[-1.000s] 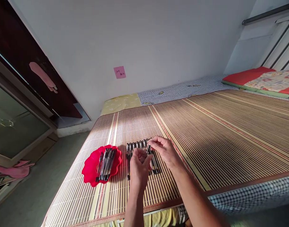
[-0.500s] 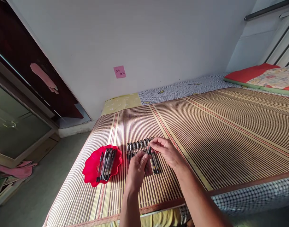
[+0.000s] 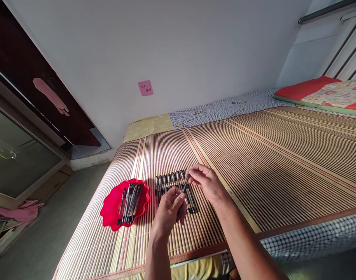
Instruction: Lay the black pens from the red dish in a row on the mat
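Between my two hands a slim dark pen (image 3: 186,183) is held at a slant. My left hand (image 3: 171,206) is closed around its lower end, thumb on top. The fingertips of my right hand (image 3: 204,181) pinch the upper end. Below and behind the hands, several black-capped pens (image 3: 169,179) lie side by side in a row on the bamboo mat (image 3: 154,241); my left hand hides part of them. Left of the row, a red scalloped plate (image 3: 109,210) holds a bunch of clear-barrelled pens with black ends (image 3: 130,202).
The mat covers a bed beside a white wall bearing a pink note (image 3: 145,88). Folded red and floral bedding (image 3: 318,93) lies at the far right. A glass-fronted cabinet (image 3: 17,155) stands at the left, past a strip of floor.
My hands have drawn slightly apart, and a longer stretch of the dark pen shows between them. The plate and the row of pens have stayed in place.
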A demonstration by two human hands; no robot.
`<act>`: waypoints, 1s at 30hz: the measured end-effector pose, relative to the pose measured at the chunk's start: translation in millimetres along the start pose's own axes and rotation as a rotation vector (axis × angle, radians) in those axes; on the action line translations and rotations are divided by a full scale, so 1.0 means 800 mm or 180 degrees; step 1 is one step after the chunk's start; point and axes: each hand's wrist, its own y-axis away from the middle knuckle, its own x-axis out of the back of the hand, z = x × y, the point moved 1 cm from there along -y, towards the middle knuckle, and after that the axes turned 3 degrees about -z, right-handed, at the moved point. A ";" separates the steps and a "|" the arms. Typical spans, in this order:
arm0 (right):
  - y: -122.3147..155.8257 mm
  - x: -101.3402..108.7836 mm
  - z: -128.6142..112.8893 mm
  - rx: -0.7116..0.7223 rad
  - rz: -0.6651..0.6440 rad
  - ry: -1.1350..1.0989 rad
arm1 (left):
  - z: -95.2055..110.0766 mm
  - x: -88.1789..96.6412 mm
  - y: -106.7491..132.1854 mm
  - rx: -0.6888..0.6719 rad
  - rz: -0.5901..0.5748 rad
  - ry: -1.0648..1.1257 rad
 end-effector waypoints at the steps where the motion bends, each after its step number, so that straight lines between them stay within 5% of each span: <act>1: -0.001 0.007 -0.003 0.0058 0.0135 -0.0053 | -0.001 0.004 0.002 0.0036 -0.0091 -0.0059; 5: -0.003 0.051 -0.020 0.0437 0.1087 -0.0518 | -0.004 0.026 0.008 0.0161 -0.0230 -0.0290; 8: -0.002 0.070 -0.030 0.0627 0.1418 -0.0867 | -0.002 0.036 0.007 0.0018 0.0260 -0.0247; 11: 0.002 0.054 -0.026 0.0384 0.0833 -0.0804 | 0.006 0.030 0.004 -0.0311 0.0873 0.0029; 15: 0.005 0.007 -0.011 0.0090 0.0135 -0.0437 | 0.010 0.014 0.000 -0.0377 0.0873 0.0115; 19: 0.004 -0.018 -0.004 0.0061 0.0087 -0.0364 | 0.005 0.014 -0.001 -0.0277 0.0779 0.0213; 30: 0.010 -0.023 -0.017 0.0129 -0.0037 -0.0183 | 0.009 0.002 0.000 -0.0285 0.0422 0.0655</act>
